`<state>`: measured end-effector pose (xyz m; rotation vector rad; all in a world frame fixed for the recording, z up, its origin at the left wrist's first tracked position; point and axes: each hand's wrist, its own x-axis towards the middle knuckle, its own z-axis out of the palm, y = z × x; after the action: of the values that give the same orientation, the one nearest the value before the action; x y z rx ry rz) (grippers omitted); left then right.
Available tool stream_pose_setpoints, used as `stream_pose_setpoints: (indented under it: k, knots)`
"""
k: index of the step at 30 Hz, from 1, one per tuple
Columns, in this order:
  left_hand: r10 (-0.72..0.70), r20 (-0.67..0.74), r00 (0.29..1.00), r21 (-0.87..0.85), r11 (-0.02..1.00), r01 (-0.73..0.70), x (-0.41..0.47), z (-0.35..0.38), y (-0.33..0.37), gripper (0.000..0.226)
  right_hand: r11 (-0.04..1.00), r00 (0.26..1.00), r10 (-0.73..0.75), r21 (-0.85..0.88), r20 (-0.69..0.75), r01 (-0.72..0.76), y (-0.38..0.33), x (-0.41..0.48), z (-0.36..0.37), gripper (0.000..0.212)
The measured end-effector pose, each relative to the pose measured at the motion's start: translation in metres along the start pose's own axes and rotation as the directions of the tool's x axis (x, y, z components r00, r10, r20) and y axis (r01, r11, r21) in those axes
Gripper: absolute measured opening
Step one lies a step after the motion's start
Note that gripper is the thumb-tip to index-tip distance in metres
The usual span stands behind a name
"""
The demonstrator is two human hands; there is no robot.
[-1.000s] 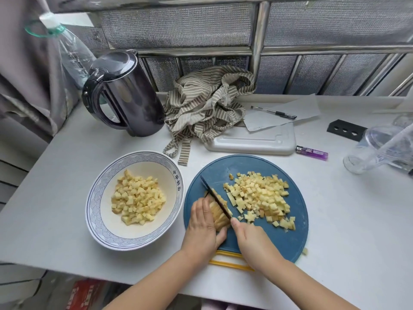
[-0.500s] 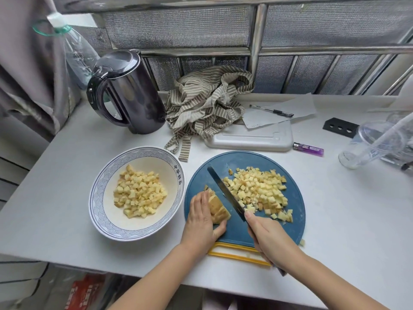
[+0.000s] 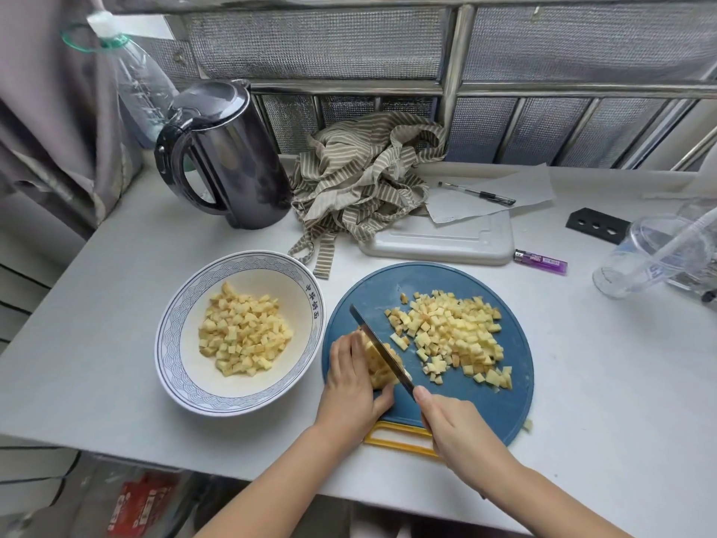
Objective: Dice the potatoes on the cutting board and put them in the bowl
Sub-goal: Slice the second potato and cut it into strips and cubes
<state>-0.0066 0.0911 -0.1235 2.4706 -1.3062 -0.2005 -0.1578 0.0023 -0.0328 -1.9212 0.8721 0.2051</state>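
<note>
A round blue cutting board point(image 3: 477, 405) with a yellow handle lies near the table's front edge. A heap of diced potato point(image 3: 452, 333) covers its right half. My left hand point(image 3: 351, 376) grips a bundle of potato strips point(image 3: 382, 365) on the board's left side, fingers curled over it. My right hand point(image 3: 458, 432) grips the handle of a dark knife point(image 3: 378, 349), whose blade lies across the strips beside my left fingers. Left of the board stands a white bowl point(image 3: 178, 366) with a blue patterned rim, holding diced potato point(image 3: 242, 335).
A black kettle point(image 3: 229, 157) and a plastic bottle point(image 3: 135, 79) stand at the back left. A striped cloth point(image 3: 361, 180), a white tray point(image 3: 442, 242), paper with a pen point(image 3: 477, 193), a purple lighter point(image 3: 541, 261) and a clear cup point(image 3: 644, 258) lie behind and right of the board.
The knife was down in the strips, lifted and swung right half a second ago, and now its blade is back across the strips. My left hand stays on the potato.
</note>
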Motion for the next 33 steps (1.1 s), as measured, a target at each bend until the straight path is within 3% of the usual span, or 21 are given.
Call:
stream_pose_setpoints:
  k: [8, 23, 33]
  knots:
    - [-0.009, 0.011, 1.000, 0.091, 0.996, 0.008, 0.002, 0.000, 0.004, 0.082, 0.976, 0.998, 0.052, -0.211, -0.043, -0.060, -0.012, -0.004, 0.015, 0.047]
    - [-0.017, 0.105, 0.994, 0.112, 0.994, 0.005, 0.006, 0.002, 0.001, 0.083, 0.979, 0.992, 0.115, -0.174, 0.053, -0.104, -0.028, 0.008, -0.003, 0.051]
    - [-0.010, 0.084, 0.996, 0.087, 0.996, 0.002, 0.005, 0.004, 0.002, 0.083, 0.982, 0.981, 0.170, -0.100, 0.090, -0.161, -0.021, 0.022, -0.002, 0.050]
